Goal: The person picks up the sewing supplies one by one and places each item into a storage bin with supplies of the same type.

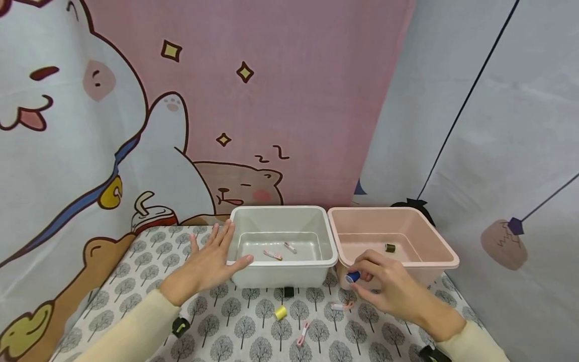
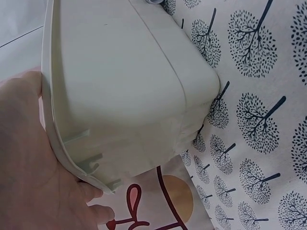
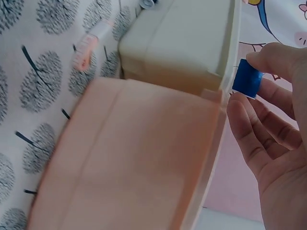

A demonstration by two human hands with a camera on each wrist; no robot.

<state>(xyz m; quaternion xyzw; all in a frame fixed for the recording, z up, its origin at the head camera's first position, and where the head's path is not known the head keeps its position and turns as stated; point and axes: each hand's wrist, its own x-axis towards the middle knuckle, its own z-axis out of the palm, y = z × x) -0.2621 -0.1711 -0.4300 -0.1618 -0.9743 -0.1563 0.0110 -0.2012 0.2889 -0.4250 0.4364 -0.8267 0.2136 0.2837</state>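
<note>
Blue spool (image 1: 353, 277) pinched in R hand (image 1: 392, 285), nr pink bin (image 1: 373, 224).

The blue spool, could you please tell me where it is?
In the head view, the blue spool is right of centre, pinched by the right hand near the front-left corner of the pink bin.

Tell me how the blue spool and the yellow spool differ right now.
The blue spool has a deep blue colour, while the yellow spool is bright yellow. The right hand pinches the blue spool, whereas the yellow spool lies on the tree-print cloth. The blue spool is close to the pink bin; the yellow spool lies in front of the white bin. Both are small and roughly cylindrical.
</note>
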